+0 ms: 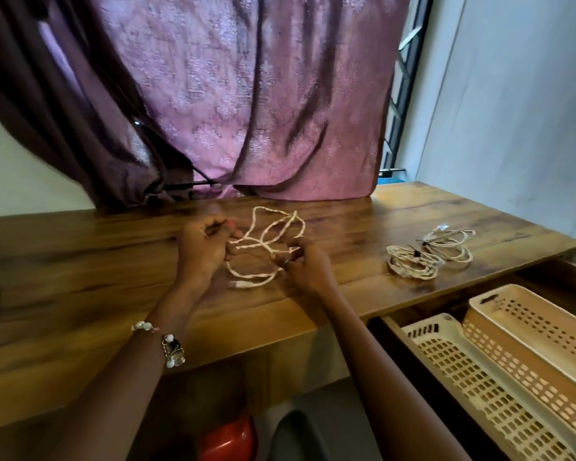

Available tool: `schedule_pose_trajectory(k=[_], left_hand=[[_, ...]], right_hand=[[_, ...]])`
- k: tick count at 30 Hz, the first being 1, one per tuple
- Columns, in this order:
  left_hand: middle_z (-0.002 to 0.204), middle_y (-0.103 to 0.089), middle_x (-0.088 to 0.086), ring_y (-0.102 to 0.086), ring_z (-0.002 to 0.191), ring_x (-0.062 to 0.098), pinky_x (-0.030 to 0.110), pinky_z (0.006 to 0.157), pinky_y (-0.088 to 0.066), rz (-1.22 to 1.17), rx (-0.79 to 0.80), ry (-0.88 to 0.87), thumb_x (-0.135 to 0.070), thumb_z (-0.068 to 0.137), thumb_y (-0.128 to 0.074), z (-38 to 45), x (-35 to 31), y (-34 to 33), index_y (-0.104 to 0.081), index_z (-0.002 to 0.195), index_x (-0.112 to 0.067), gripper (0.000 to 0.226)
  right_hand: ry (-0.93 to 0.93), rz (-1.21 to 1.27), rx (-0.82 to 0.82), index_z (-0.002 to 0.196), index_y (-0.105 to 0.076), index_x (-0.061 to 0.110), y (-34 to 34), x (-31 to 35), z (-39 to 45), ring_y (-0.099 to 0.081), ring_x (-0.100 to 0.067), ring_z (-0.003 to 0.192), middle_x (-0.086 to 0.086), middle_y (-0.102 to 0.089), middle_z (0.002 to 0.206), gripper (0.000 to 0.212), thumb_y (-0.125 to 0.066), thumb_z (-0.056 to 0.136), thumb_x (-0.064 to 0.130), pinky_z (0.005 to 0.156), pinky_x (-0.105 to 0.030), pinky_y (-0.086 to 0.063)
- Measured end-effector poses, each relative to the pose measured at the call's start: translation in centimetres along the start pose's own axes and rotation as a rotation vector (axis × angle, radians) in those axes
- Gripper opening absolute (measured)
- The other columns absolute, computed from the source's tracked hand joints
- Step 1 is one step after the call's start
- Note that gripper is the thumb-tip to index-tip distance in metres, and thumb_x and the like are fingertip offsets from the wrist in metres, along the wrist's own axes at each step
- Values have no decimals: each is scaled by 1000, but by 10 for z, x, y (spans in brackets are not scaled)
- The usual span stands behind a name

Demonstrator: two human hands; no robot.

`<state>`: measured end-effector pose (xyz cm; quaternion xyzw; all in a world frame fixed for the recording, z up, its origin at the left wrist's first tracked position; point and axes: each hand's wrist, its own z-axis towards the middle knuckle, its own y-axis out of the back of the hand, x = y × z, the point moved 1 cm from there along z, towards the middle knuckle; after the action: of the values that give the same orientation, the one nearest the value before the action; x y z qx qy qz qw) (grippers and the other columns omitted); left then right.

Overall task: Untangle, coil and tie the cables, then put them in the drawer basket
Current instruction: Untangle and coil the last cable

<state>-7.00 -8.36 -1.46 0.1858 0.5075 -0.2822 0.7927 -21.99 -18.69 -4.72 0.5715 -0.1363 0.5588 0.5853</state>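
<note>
One view only, taken from a camera worn on the person's head. It looks forward and steeply down across a wooden desk (80, 261), from the near edge toward a purple curtain (246, 94) at the far side. The lens is wide-angle: the desk edges bow and the side walls lean inward. The camera sits close, with both forearms entering from the bottom of the frame and the left hand (203, 247) and right hand (308, 266) near centre. An open drawer (391, 322) with two baskets fills the lower right corner. No second view shares the scene.
</note>
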Motion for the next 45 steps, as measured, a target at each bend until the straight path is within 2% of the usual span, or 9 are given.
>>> schedule_pose_trajectory(k=[5, 11, 15, 22, 26, 31, 36, 41, 45], left_hand=[[63, -70, -6, -60, 50, 3, 22, 51, -49, 184, 122, -3, -9, 87, -66, 0, 11, 38, -70, 74, -20, 18], [97, -71, -3, -64, 87, 6, 21, 78, -49, 528, 473, -303, -9, 86, -66, 9, 13, 46, -72, 103, -15, 20], [60, -60, -4, -53, 55, 10, 29, 53, -45, 234, 344, -167, -4, 96, -50, 36, 14, 58, -67, 85, -11, 22], [38, -26, -9, -22, 33, 3, 15, 37, -22, -815, 306, 176, -21, 97, -36, 87, -6, 83, -63, 75, -3, 39], [36, -27, -9, -12, 32, 4, 16, 32, -16, -979, 318, 213, -36, 88, -39, 107, 7, 92, -58, 77, -8, 36], [43, -35, -6, -24, 31, 4, 15, 35, -17, -1029, 77, 186, -32, 84, -41, 122, 35, 125, -66, 79, -9, 34], [57, -63, -1, -35, 32, 3, 11, 36, -30, -707, -136, 221, -21, 96, -43, 128, 48, 145, -58, 102, -6, 22], [87, -73, 17, -72, 72, 22, 30, 57, -59, -515, 98, 327, -11, 102, -33, 114, 48, 121, -56, 107, 5, 28], [75, -63, 20, -63, 47, 21, 27, 40, -51, -224, 271, 349, -13, 99, -43, 101, 52, 104, -62, 92, -2, 23]], right_hand=[[23, 353, -26, 108, -55, 16, -32, 27, 13, -54, -15, 57, -10, -49, 68, 43, -57, 80, -16, 51, -26, -48], [-34, 834, 244, 89, -62, 4, -56, 76, 33, -43, -8, 40, -12, -54, 69, 13, -55, 90, -7, 36, -17, -33], [-41, 980, 283, 105, -64, 5, -70, 94, 55, -60, -11, 59, -12, -63, 86, 23, -45, 96, -4, 47, -22, -48], [350, 433, 235, 129, -46, -1, -120, 109, 92, -57, 7, 88, 6, -56, 105, 53, -61, 81, -15, 73, -4, -43], [443, -96, 248, 96, -64, 10, -173, 89, 97, -63, -23, 81, -7, -68, 89, 15, -66, 83, 18, 70, -29, -48], [715, -749, 328, 123, -54, 11, -181, 84, 94, -56, -34, 110, -15, -61, 119, 34, -50, 94, 29, 89, -40, -42], [953, -782, 270, 127, -57, 27, -164, 95, 91, -53, -26, 110, -2, -61, 112, 35, -43, 95, 26, 91, -42, -30], [1164, -372, 172, 95, -70, 19, -153, 95, 96, -54, -21, 84, -5, -63, 84, 21, -58, 84, 32, 72, -33, -36], [964, -57, 203, 82, -62, 10, -141, 103, 94, -49, -10, 68, -2, -64, 78, 22, -70, 71, 27, 62, -22, -35]])
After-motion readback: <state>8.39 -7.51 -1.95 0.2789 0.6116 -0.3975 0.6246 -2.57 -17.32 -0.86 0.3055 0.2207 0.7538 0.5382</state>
